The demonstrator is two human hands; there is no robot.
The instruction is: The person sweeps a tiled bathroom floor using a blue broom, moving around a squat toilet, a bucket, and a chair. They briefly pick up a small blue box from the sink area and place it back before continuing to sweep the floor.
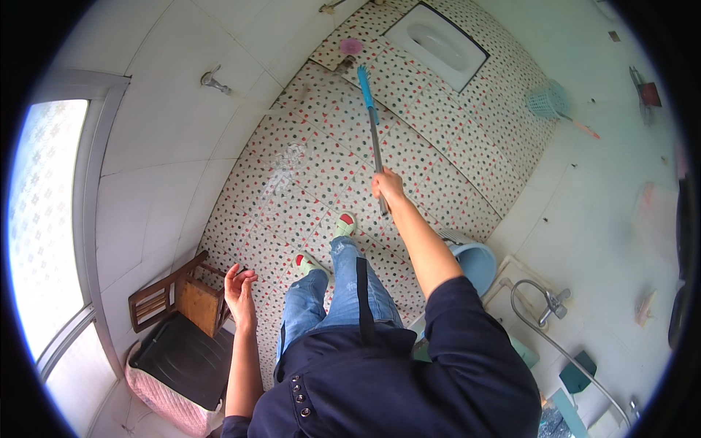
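My right hand grips the grey pole of a long-handled brush near its end. The brush's blue head points away from me, close to a dark floor drain opening; whether its bristles touch the tiles I cannot tell. A pink round disc lies just beyond the drain. My left hand hangs at my left side, holding nothing, fingers loosely bent and apart. Beside it stands a small wooden chair. Whitish foam or residue marks the speckled tile floor.
A squat toilet is set into a raised tiled step at the far end. On my right are a blue bucket and a mixer tap with a hose. A black-topped item with a pink quilted side stands left. A wall tap juts out.
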